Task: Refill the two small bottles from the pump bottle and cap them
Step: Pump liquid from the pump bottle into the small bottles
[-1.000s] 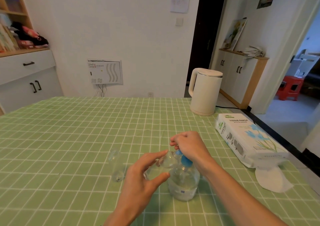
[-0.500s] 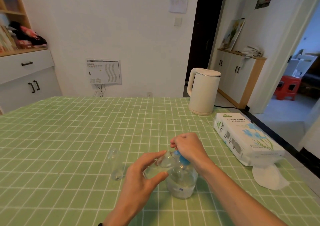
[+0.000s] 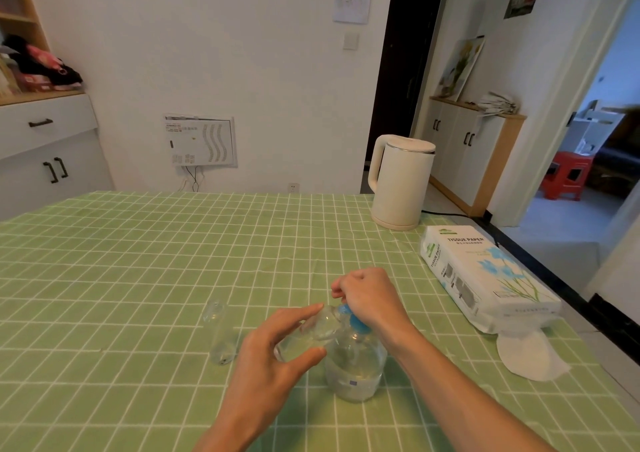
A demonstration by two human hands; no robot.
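Near edge of desk (image 3: 104,278): clear pump bottle (image 3: 355,368), blue head, liquid low inside.
Left hand (image 3: 273,354): grips tilted clear small bottle (image 3: 311,330).
Right hand (image 3: 370,299): curled over pump head.
Other small bottle (image 3: 220,334): upright, just left.

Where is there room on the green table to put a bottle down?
The whole left side of the table is bare, left of the standing small bottle. The far middle, left of the kettle, too. Crowded around the pump bottle and tissue pack.
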